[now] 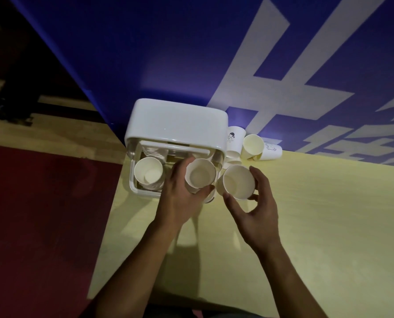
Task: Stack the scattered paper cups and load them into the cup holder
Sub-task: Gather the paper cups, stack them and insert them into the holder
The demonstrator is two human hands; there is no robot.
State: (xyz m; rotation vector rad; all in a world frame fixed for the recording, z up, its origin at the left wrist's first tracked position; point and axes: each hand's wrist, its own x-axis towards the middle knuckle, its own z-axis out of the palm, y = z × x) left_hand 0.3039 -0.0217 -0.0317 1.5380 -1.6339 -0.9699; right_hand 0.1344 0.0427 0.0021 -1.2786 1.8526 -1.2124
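Two cups are being held: the left hand (182, 191) is gripping one cream paper cup (200, 175) at the open front of the white plastic cup holder (177, 125), and the right hand (255, 212) is curling round a second paper cup (238, 182) just beside it. One stack of cups (148, 172) is already sitting inside — three loose cups (252, 146) are sitting scattered beside the holder, not yet stacked.
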